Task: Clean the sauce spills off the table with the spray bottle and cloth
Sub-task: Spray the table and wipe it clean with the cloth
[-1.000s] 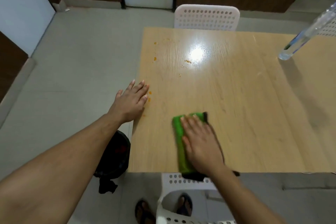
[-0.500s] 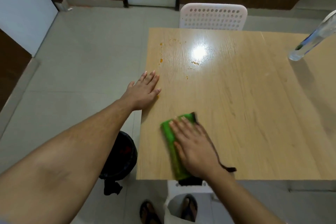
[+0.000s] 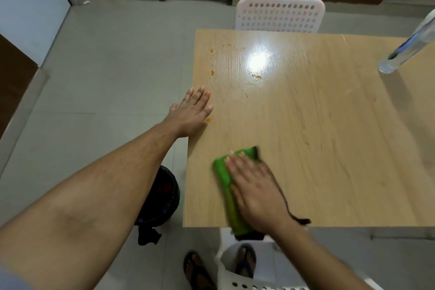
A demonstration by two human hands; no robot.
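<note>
At the far left the left forearm fills the lower corner, its upper part cut off by the frame edge. Beneath it a black bin point(image 3: 162, 198) stands on the grey tiled floor, half hidden by the arm and just beside the left edge of the surface point(image 3: 329, 148). The left hand point(image 3: 191, 112) lies flat at that edge, fingers straight and spread, its grip open and holding nothing, the heel of the palm hanging off the side. Orange sauce spots point(image 3: 212, 73) dot the pale wood-grain top just beyond the fingertips, one small spot point(image 3: 208, 120) right beside the thumb; more crumbs sit under a bright glare that washes out the grain. Bare smooth room stretches across the middle and right of the top. Near the front edge the right hand point(image 3: 256, 190) presses flat, fingers straight, on a folded green cloth point(image 3: 223, 179), blurred, its near end overhanging the edge; a dark cord trails from under the wrist. Behind, a white perforated chair back point(image 3: 280, 15). At the far right a clear spray bottle point(image 3: 409, 47) stands on the top, its head cut off.
</note>
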